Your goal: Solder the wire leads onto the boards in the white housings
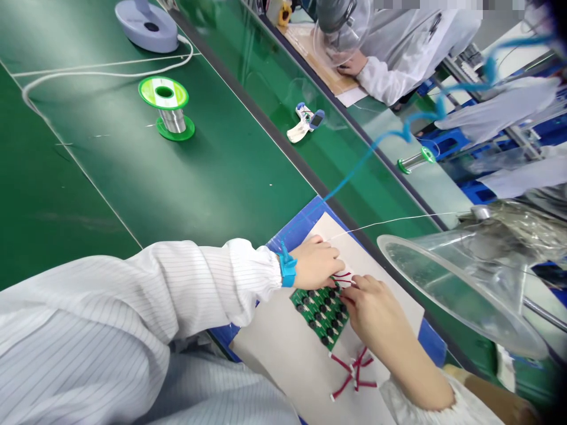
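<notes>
A green circuit board panel (319,321) with several round black parts lies under my hands on a white sheet. My left hand (313,261), with a blue strap at its wrist, has curled fingers gripping the panel's upper edge. Close to its fingertips are short red wires (341,277) that reach across to my right hand (370,304). The right thumb and fingers pinch these wires at the panel's upper right; the exact contact is partly covered. Below the panel, several red wire leads (355,373) with white ends lie in a loose, crossed bunch.
The white sheet (274,348) rests over a blue mat (295,221). A solder spool (172,121) and a grey lamp base (148,26) stand at upper left. A clear funnel-shaped hood (460,289) overhangs the right. A handheld device (305,123) lies beyond; a co-worker's hand (353,62) is farther off.
</notes>
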Available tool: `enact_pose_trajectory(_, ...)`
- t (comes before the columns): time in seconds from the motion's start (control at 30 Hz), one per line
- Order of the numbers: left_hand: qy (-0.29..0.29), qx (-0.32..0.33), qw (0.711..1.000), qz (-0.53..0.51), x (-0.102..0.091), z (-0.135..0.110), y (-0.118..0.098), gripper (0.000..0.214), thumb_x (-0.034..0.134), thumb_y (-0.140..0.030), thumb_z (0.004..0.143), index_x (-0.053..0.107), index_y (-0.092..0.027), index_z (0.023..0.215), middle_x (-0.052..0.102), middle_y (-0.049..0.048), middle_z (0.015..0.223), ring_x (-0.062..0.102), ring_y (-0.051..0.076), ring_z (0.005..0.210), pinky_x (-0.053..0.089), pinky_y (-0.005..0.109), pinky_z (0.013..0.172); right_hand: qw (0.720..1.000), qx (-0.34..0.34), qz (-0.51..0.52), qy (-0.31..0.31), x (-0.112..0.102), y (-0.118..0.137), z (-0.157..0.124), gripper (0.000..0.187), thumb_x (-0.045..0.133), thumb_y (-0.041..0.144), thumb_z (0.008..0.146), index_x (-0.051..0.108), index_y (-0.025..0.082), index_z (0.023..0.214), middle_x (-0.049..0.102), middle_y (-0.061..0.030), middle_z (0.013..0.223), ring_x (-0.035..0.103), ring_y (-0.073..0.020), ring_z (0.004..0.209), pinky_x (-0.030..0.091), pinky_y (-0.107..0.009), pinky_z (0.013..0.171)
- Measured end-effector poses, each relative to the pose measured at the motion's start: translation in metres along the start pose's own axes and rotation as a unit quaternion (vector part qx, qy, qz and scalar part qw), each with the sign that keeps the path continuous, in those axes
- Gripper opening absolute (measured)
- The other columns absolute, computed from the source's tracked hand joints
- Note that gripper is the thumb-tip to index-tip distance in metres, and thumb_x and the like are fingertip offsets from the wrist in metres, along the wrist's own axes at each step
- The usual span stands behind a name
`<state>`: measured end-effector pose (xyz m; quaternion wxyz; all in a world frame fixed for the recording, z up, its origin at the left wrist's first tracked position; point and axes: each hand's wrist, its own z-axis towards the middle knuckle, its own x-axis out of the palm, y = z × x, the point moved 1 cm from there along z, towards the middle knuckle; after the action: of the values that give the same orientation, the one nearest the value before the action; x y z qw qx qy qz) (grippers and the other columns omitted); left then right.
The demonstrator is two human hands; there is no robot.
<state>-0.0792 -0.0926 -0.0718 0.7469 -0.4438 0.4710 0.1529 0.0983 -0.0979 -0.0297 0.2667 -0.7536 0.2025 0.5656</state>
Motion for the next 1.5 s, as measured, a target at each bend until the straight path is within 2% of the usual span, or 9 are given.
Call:
enact_pose_trajectory(0.47,-0.020,0.003,1.000,-0.002,0.0011,-0.0010,-0.0001,0.019,0.066,-0.034,0.088,0.067,-0.016,0.092,0.067,0.0082,0.098,0.060,0.025,0.096,0.034,0.038,0.086,0.998,0.008,0.059,0.028,-0.0012,-0.0049,0.0044,0.028,0.056,0.005,0.081,0.066,0.018,0.059,0.052,-0.0032,0.062,0.051,-0.0174,0.066,0.037,-0.028,0.065)
enact_pose_trajectory(0.73,-0.005,0.001,1.000,-0.006,0.0025,-0.0002,0.0004,0.021,0.065,-0.035,0.088,0.066,-0.016,0.095,0.066,0.0090,0.101,0.060,0.026,0.098,0.036,0.039,0.087,0.998,0.008,0.061,0.032,-0.0006,-0.0065,0.0049,0.028,0.054,0.006,0.081,0.066,0.018,0.059,0.052,-0.0034,0.063,0.050,-0.0170,0.065,0.034,-0.028,0.064)
enact_pose_trajectory(0.9,-0.024,0.003,1.000,-0.002,0.0041,-0.0008,0.0005,0.020,0.066,-0.036,0.087,0.066,-0.016,0.093,0.066,0.0088,0.099,0.060,0.025,0.095,0.036,0.039,0.086,0.997,0.005,0.061,0.037,0.0005,-0.0058,0.0051,0.029,0.053,0.007,0.082,0.066,0.019,0.059,0.053,-0.0039,0.062,0.051,-0.0179,0.067,0.033,-0.029,0.065)
enact_pose_trajectory(1.5,-0.003,-0.002,1.000,-0.012,0.0002,-0.0009,-0.0006,0.021,0.066,-0.035,0.088,0.066,-0.016,0.095,0.067,0.0094,0.102,0.060,0.025,0.097,0.037,0.039,0.088,0.998,0.009,0.023,0.051,-0.0004,-0.0029,0.0073,0.028,0.052,0.006,0.081,0.067,0.019,0.062,0.059,-0.0058,0.065,0.054,-0.0197,0.068,0.035,-0.031,0.066)
